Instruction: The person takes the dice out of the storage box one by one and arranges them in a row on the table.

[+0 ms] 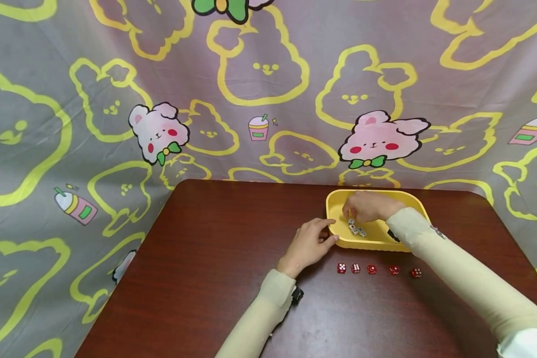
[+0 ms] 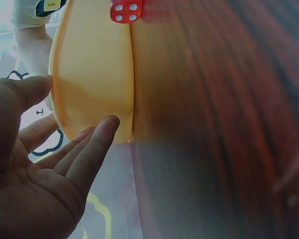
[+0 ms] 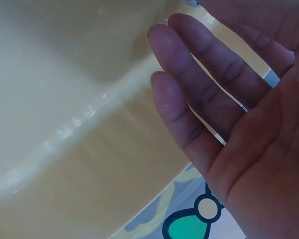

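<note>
In the head view, my right hand (image 1: 367,206) reaches down inside the yellow tray (image 1: 422,211), its fingertips right by several white dice (image 1: 361,232). In the right wrist view, part of a white die (image 3: 192,2) shows at the top edge beside the thumb of my right hand (image 3: 239,94); I cannot tell if it is pinched. My left hand (image 1: 309,243) rests against the tray's left end, thumb and fingers spread and fairly straight. The left wrist view has the left hand (image 2: 55,164) with fingertips at the tray wall (image 2: 97,64).
Several red dice (image 1: 372,269) form a row on the dark wooden table (image 1: 232,238), in front of the tray. One red die (image 2: 126,11) appears at the top of the left wrist view. Patterned cloth (image 1: 295,119) hangs behind the table and along both sides.
</note>
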Tool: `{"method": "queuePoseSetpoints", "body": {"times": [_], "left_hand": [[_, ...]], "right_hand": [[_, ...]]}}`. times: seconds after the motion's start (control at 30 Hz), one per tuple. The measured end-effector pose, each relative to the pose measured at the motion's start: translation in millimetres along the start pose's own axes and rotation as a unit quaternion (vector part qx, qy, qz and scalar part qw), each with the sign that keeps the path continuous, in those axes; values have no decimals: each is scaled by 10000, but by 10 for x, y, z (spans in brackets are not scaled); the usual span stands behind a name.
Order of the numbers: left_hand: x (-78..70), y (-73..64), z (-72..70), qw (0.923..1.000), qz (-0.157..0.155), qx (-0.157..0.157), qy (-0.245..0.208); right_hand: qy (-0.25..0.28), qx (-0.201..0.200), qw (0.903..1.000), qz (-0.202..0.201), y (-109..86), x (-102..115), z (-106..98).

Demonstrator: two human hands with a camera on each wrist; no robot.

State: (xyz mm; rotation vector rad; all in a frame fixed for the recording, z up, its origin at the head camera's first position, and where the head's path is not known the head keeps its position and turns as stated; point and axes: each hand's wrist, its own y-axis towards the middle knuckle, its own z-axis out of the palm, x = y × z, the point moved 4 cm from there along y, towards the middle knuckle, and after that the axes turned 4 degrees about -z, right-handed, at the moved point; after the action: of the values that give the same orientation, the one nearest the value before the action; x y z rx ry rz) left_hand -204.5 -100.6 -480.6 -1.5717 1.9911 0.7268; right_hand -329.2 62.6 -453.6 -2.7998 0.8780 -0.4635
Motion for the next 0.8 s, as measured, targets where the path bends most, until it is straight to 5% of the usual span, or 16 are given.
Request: {"method": "queuePoseSetpoints", "body": {"times": [0.8], "left_hand": [[7, -6, 13, 10000, 75, -26, 29]], "right_hand": [[-3, 28, 10000, 51, -5, 23, 49]]}}
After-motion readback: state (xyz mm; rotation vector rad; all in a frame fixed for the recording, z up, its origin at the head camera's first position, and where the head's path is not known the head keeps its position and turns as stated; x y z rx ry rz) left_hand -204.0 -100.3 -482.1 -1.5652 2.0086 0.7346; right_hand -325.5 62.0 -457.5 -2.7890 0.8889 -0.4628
